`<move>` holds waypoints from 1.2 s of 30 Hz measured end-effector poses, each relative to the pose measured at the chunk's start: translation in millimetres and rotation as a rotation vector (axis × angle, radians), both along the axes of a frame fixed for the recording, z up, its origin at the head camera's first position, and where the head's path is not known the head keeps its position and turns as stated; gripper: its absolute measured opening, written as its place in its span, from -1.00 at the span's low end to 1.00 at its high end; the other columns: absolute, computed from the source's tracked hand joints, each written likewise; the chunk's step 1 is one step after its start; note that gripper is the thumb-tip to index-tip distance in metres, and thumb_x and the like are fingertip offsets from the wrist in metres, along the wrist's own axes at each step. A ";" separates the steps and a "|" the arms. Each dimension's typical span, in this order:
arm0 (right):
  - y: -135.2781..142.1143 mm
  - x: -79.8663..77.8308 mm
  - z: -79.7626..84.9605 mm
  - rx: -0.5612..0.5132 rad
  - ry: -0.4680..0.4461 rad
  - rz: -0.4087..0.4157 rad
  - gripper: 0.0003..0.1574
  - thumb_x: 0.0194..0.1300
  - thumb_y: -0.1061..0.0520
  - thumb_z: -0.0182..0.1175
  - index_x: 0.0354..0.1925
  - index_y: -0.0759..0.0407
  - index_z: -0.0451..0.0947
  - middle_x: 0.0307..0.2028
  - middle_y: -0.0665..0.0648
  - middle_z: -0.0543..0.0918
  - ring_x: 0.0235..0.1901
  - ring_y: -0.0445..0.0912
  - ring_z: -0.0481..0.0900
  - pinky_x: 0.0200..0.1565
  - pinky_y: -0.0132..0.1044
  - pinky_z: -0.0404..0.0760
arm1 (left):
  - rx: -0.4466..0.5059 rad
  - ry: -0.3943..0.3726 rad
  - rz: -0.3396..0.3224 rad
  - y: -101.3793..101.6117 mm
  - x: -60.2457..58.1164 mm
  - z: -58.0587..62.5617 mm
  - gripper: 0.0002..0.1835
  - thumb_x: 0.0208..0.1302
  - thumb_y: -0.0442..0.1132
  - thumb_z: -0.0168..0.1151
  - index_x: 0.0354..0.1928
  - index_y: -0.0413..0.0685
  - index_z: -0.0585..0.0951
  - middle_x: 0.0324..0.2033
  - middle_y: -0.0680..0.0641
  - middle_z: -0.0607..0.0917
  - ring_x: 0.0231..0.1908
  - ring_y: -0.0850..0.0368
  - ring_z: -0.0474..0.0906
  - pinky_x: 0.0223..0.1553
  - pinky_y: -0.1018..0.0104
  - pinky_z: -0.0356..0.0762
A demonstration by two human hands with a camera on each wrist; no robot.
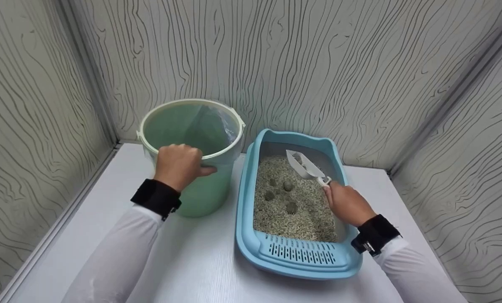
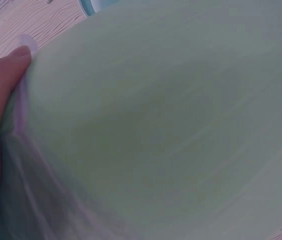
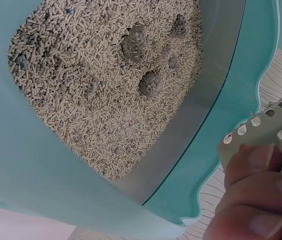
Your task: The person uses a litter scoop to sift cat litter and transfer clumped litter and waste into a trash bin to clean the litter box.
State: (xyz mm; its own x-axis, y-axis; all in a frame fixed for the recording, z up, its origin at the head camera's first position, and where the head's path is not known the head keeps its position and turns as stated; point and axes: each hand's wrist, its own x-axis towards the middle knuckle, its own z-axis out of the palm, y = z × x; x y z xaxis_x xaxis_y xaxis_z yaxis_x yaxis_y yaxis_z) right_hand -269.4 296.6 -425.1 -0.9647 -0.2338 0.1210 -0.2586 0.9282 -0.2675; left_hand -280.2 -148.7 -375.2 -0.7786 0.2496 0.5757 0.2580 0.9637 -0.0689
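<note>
My left hand [image 1: 178,165] grips the near rim of a green bucket [image 1: 207,189], fingers over the edge and thumb along the outside. A clear plastic liner [image 1: 230,126] hangs over the bucket's rim. In the left wrist view the thumb [image 2: 6,75] presses against the bucket's side. My right hand [image 1: 350,204] holds a white litter scoop [image 1: 307,166] by its handle above a blue litter box [image 1: 244,202]. Some dark material lies in the scoop. Pellet litter [image 3: 96,95] fills the box, with several dark round clumps [image 3: 149,84] on it.
Bucket and box stand side by side on a white table [image 1: 196,256]. Wood-grain patterned panels [image 1: 276,63] close in the back and both sides. The box's front edge carries a slotted grid [image 1: 301,254].
</note>
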 end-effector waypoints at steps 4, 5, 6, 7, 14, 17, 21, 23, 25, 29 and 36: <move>0.1 0.9 -1.3 0.015 0.028 -0.017 -0.63 0.69 -0.06 -0.11 -0.24 0.13 0.37 -0.57 0.05 0.41 -0.61 -0.05 0.41 -0.52 -0.13 0.37 | -0.003 0.007 0.000 0.1 -0.4 -0.3 -0.13 -0.08 0.52 0.49 -0.81 0.11 0.13 -0.73 0.10 0.07 -0.64 0.11 0.03 -0.68 0.17 -0.02; 0.1 0.9 -1.8 0.019 0.037 -0.025 -0.64 0.69 -0.06 -0.10 -0.23 0.13 0.37 -0.57 0.06 0.42 -0.62 -0.04 0.41 -0.53 -0.13 0.37 | -0.004 0.009 0.000 0.3 -0.5 -0.2 -0.13 -0.09 0.52 0.49 -0.81 0.11 0.13 -0.73 0.10 0.07 -0.65 0.11 0.03 -0.68 0.17 -0.02; 0.1 1.1 -2.0 0.023 0.046 -0.033 -0.64 0.69 -0.07 -0.09 -0.22 0.13 0.37 -0.57 0.07 0.42 -0.62 -0.04 0.42 -0.53 -0.12 0.36 | -0.005 0.011 -0.001 0.4 -0.6 -0.1 -0.13 -0.09 0.52 0.49 -0.81 0.11 0.13 -0.73 0.10 0.07 -0.65 0.11 0.03 -0.68 0.17 -0.02; 0.2 1.2 -2.3 0.027 0.054 -0.040 -0.64 0.68 -0.07 -0.09 -0.21 0.14 0.37 -0.58 0.08 0.43 -0.62 -0.03 0.42 -0.54 -0.12 0.36 | -0.007 0.013 -0.001 0.5 -0.7 -0.1 -0.13 -0.09 0.53 0.48 -0.81 0.11 0.13 -0.73 0.10 0.07 -0.65 0.12 0.03 -0.68 0.17 -0.02; 1.9 3.0 -4.2 0.042 0.105 -0.053 -0.66 0.66 -0.06 -0.01 -0.12 0.20 0.37 -0.57 0.14 0.51 -0.63 0.01 0.48 -0.56 -0.07 0.39 | -0.012 0.043 -0.002 0.8 -0.6 -0.3 -0.12 -0.12 0.54 0.49 -0.82 0.11 0.12 -0.73 0.11 0.07 -0.66 0.12 0.03 -0.69 0.17 -0.01; 2.5 3.4 -4.2 0.049 0.112 -0.049 -0.69 0.64 -0.03 0.03 -0.12 0.21 0.35 -0.58 0.14 0.50 -0.64 0.01 0.48 -0.56 -0.08 0.38 | -0.010 0.069 -0.011 0.8 -0.9 -1.1 -0.12 -0.16 0.52 0.52 -0.82 0.12 0.12 -0.73 0.11 0.07 -0.67 0.12 0.05 -0.72 0.15 0.02; 3.3 3.5 -5.2 0.043 0.089 -0.044 -0.70 0.63 -0.02 0.04 -0.09 0.20 0.33 -0.57 0.12 0.50 -0.62 0.00 0.48 -0.55 -0.10 0.38 | -0.010 0.069 -0.009 0.1 -1.3 -1.9 -0.13 -0.16 0.52 0.52 -0.83 0.11 0.13 -0.74 0.11 0.07 -0.68 0.11 0.06 -0.72 0.13 0.06; 4.1 3.2 -5.9 0.035 0.081 -0.038 -0.70 0.63 -0.03 0.04 -0.08 0.20 0.33 -0.56 0.11 0.50 -0.62 -0.02 0.48 -0.54 -0.11 0.39 | -0.009 0.055 -0.007 -0.2 -1.4 -1.9 -0.13 -0.14 0.52 0.51 -0.83 0.11 0.14 -0.74 0.11 0.08 -0.67 0.11 0.07 -0.72 0.14 0.05; 4.7 3.0 -6.7 0.022 0.082 -0.030 -0.71 0.63 -0.02 0.05 -0.07 0.20 0.32 -0.56 0.10 0.49 -0.62 -0.03 0.47 -0.54 -0.13 0.39 | -0.009 0.043 -0.005 -0.4 -1.0 -1.5 -0.14 -0.12 0.53 0.50 -0.83 0.11 0.15 -0.74 0.10 0.08 -0.67 0.11 0.07 -0.71 0.14 0.04; 5.4 2.8 -7.5 -0.002 0.106 -0.009 -0.72 0.62 0.01 0.08 -0.09 0.20 0.32 -0.58 0.09 0.47 -0.63 -0.06 0.44 -0.54 -0.16 0.39 | -0.007 0.046 -0.007 -0.4 -0.4 -1.4 -0.13 -0.14 0.53 0.50 -0.83 0.11 0.14 -0.74 0.10 0.08 -0.68 0.11 0.07 -0.72 0.13 0.06; 6.7 2.7 -7.6 -0.018 0.152 0.004 -0.75 0.59 0.05 0.14 -0.09 0.20 0.34 -0.61 0.08 0.45 -0.66 -0.08 0.41 -0.55 -0.17 0.36 | -0.002 0.044 -0.007 -0.2 -0.8 -0.7 -0.14 -0.15 0.53 0.51 -0.83 0.10 0.16 -0.75 0.10 0.09 -0.70 0.10 0.10 -0.73 0.09 0.13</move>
